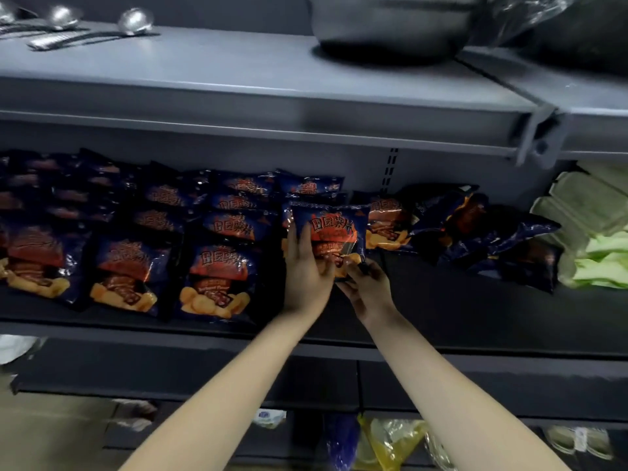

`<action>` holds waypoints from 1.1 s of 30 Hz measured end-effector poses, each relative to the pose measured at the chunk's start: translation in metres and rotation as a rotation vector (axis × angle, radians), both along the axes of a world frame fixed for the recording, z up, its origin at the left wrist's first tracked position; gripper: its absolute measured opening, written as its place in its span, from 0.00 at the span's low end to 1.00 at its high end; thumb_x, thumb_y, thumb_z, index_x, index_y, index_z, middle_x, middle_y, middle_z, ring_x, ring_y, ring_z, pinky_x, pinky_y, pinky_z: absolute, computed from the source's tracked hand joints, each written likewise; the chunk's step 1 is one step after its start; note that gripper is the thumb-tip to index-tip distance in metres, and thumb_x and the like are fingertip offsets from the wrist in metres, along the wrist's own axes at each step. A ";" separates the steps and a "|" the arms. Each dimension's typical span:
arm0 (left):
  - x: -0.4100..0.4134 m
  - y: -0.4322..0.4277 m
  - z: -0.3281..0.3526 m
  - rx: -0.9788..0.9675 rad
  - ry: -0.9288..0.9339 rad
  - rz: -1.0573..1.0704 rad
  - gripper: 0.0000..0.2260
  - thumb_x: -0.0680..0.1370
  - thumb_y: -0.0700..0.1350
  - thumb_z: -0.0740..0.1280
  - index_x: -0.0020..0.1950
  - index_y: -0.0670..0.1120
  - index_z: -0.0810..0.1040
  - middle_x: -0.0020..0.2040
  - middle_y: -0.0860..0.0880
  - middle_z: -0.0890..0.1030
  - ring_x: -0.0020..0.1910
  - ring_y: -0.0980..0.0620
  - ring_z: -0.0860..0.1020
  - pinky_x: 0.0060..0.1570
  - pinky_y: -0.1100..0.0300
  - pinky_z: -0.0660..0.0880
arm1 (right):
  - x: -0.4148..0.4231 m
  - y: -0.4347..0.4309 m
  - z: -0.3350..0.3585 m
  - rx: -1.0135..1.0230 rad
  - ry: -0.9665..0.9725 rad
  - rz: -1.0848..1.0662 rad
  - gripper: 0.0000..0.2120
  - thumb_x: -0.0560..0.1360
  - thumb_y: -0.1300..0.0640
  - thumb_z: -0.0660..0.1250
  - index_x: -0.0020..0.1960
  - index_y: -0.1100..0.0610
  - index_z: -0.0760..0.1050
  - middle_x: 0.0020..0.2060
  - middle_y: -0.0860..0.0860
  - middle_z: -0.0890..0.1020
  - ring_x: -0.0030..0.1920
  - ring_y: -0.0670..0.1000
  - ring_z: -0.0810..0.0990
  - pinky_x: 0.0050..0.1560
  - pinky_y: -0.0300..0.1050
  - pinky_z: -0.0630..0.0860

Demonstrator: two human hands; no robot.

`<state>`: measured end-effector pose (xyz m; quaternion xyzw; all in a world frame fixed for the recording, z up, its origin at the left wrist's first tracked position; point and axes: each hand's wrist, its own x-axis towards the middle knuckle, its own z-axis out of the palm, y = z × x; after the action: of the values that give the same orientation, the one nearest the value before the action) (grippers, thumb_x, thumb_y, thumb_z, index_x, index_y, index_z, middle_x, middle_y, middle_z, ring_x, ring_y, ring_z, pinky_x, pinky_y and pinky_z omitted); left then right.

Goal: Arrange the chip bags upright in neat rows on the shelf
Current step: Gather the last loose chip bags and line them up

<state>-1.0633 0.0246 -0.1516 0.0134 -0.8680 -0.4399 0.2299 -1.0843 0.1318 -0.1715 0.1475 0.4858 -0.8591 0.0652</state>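
A dark blue chip bag (334,229) with red and orange print stands upright on the dark shelf (441,321), in front of a short row of like bags. My left hand (307,266) holds its left side with the fingers laid up along the bag. My right hand (365,283) pinches its lower right corner. To the left, several rows of the same bags (217,277) stand upright. To the right, several bags (475,232) lie tumbled in a loose heap.
Pale green packages (598,239) fill the shelf's right end. The shelf above holds metal ladles (132,23) and a dark wok (390,28). Below, a lower shelf carries yellow and blue packets (380,443).
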 end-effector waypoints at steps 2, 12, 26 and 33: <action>0.006 -0.008 -0.012 -0.057 -0.013 -0.001 0.34 0.75 0.39 0.66 0.76 0.46 0.51 0.77 0.45 0.47 0.76 0.48 0.45 0.72 0.55 0.52 | 0.001 -0.015 -0.003 0.022 0.020 0.006 0.06 0.77 0.67 0.62 0.51 0.59 0.72 0.47 0.57 0.79 0.45 0.53 0.80 0.43 0.45 0.79; 0.015 -0.037 -0.049 -0.468 -0.131 -0.104 0.38 0.74 0.33 0.63 0.77 0.49 0.45 0.74 0.47 0.34 0.73 0.46 0.34 0.72 0.49 0.39 | 0.015 -0.047 -0.024 0.952 0.275 -0.189 0.07 0.76 0.57 0.65 0.51 0.59 0.75 0.41 0.50 0.80 0.42 0.49 0.78 0.39 0.36 0.70; 0.012 -0.036 -0.057 -0.329 -0.036 0.010 0.34 0.73 0.33 0.67 0.75 0.43 0.55 0.77 0.43 0.50 0.75 0.43 0.50 0.72 0.46 0.51 | 0.014 -0.049 -0.030 1.021 0.254 -0.207 0.26 0.74 0.65 0.65 0.70 0.56 0.65 0.63 0.53 0.75 0.65 0.53 0.72 0.66 0.47 0.69; 0.018 -0.034 -0.052 -0.443 0.046 -0.140 0.28 0.74 0.33 0.65 0.72 0.44 0.62 0.77 0.45 0.53 0.75 0.48 0.47 0.72 0.47 0.45 | 0.021 -0.045 -0.022 0.911 0.285 -0.268 0.22 0.72 0.61 0.70 0.64 0.55 0.70 0.58 0.52 0.76 0.60 0.51 0.75 0.61 0.45 0.73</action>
<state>-1.0454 -0.0098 -0.2041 -0.1078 -0.9367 -0.2537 0.2160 -1.0633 0.0866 -0.1934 0.1031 0.7928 -0.5718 -0.1839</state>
